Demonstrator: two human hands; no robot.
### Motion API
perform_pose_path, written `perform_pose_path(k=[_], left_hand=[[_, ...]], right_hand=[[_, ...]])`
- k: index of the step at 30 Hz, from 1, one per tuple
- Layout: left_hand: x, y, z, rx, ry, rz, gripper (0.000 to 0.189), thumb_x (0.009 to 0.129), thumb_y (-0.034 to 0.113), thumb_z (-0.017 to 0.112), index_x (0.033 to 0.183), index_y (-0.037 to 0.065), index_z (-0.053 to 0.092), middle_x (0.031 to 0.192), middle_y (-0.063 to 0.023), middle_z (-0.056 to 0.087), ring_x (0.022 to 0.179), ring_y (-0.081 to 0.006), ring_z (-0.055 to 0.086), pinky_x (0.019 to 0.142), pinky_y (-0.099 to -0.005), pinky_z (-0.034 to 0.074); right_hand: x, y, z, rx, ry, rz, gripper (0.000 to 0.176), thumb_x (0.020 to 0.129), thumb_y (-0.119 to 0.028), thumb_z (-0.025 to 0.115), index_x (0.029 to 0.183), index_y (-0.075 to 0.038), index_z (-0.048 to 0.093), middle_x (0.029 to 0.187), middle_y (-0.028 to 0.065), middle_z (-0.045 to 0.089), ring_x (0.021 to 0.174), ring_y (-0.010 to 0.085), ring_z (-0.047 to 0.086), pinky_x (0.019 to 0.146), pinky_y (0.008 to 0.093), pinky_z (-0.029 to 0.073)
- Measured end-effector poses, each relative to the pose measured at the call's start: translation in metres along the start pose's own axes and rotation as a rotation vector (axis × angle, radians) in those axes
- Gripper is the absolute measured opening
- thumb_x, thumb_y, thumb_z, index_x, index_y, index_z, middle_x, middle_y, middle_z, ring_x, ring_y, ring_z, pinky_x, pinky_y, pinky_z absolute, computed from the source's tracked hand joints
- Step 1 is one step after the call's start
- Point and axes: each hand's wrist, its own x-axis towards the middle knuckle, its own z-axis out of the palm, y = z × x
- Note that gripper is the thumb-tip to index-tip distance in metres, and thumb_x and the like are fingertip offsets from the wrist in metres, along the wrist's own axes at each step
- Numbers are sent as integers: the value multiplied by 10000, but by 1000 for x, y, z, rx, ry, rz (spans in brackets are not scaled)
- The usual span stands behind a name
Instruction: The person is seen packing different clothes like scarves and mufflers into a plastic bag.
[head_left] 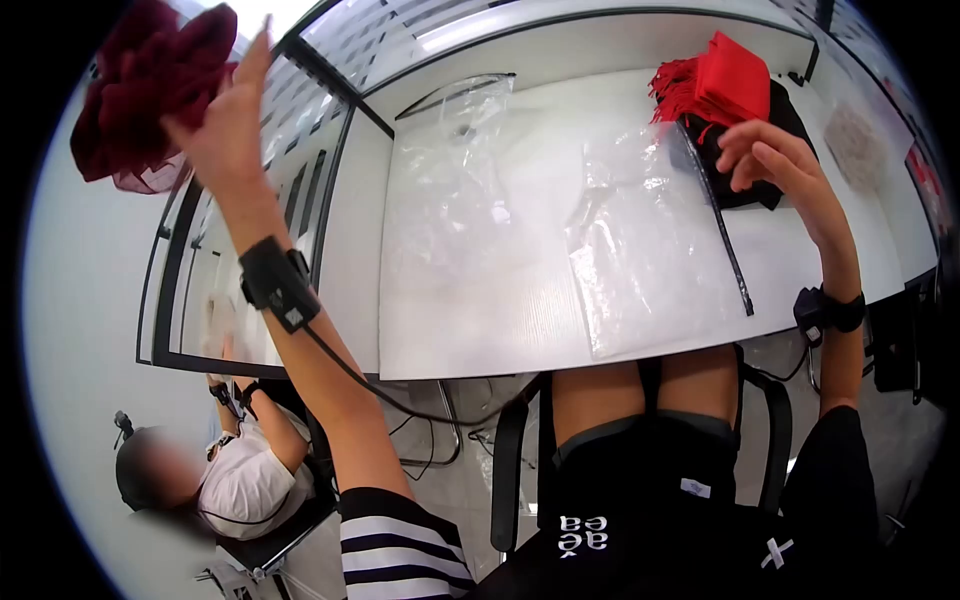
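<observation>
My left hand [225,135] is raised high at the upper left, with a bunched maroon cloth [150,90], thin like a scarf, in its grip. Its index finger points up, and the cloth hides part of the other fingers. On the right, my right hand [780,165] hovers with loosely bent fingers apart, holding nothing. Just beyond it, a folded red scarf [735,85] with fringe lies on a black folded cloth [790,115]. Beside this hand, a clear plastic bag [640,250] with a black slider edge lies flat on the white table [540,290].
Another clear bag [450,170] with a black edge lies at the table's back left. Low white walls and a glass partition [300,190] border the table. A seated person [255,480] is beyond the partition at lower left. A cable [410,405] runs from my left wrist device.
</observation>
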Motion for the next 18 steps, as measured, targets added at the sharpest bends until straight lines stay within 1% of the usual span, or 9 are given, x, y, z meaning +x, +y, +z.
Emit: perform_pose_path(k=[1,2,4,5,6,7,13,15,18], left_hand=[[8,3,-11,-548,-40,-178,899,952,540,482,1569,124,-23,1620,-198,-14,1485,-414,38,1213,-583,42],[15,-8,-26,-211,98,-132,914,951,598,424,1565,90,-24,1622,-192,-41,1488,-417,-14,1212,-557,-15],[5,-64,-40,-679,-165,-530,724,992,457,435,1575,156,128,1629,-189,-1,1494,-392,53,1213,-517,33],[-8,-101,-41,197,56,-413,591,1010,376,413,1524,111,293,1596,-191,218,1463,-366,222,1205,-458,152],[-24,-132,-29,188,-268,-560,547,1029,381,379,1436,14,389,1497,-178,419,1387,-334,385,1145,-420,286],[-46,-169,-7,336,68,-659,457,1041,379,380,1321,39,502,1414,-175,515,1271,-341,517,1031,-405,414],[-112,-315,53,184,-27,-982,338,1032,336,422,1151,70,592,1194,-112,648,1045,-216,649,893,-300,490],[-124,-339,72,262,-99,-1015,319,1020,330,427,1095,65,589,1097,-93,655,988,-193,652,870,-295,491],[-143,-367,73,410,-254,-965,246,1014,246,451,1061,47,586,1015,-77,659,919,-159,657,805,-271,498]], right_hand=[[-3,3,-5,-4,0,-8,374,995,-312,477,1213,-33,598,1001,86,672,790,110,648,779,251,509],[-7,8,-9,38,12,48,350,994,-306,479,1157,-33,623,960,73,676,781,102,641,784,248,506],[-12,16,-14,91,50,130,319,987,-290,478,1050,-33,658,893,54,677,782,94,631,788,247,506],[-13,20,-14,92,56,125,319,987,-290,478,1050,-33,658,893,54,677,782,94,631,788,247,506],[-14,23,-14,117,51,148,312,985,-283,477,1047,-34,653,890,52,675,782,94,630,785,244,505],[-16,27,-15,142,45,176,304,982,-277,476,1045,-34,649,887,51,673,781,95,628,782,241,505],[-9,33,-18,220,-55,243,293,987,-274,510,1090,-21,617,909,46,668,789,90,628,778,225,505],[-11,40,-28,69,-1,225,259,982,-239,529,1093,-20,614,914,52,667,821,104,631,781,241,501],[-29,59,-54,-359,283,123,199,943,-181,580,1084,-44,619,961,57,676,907,145,628,826,282,477]])
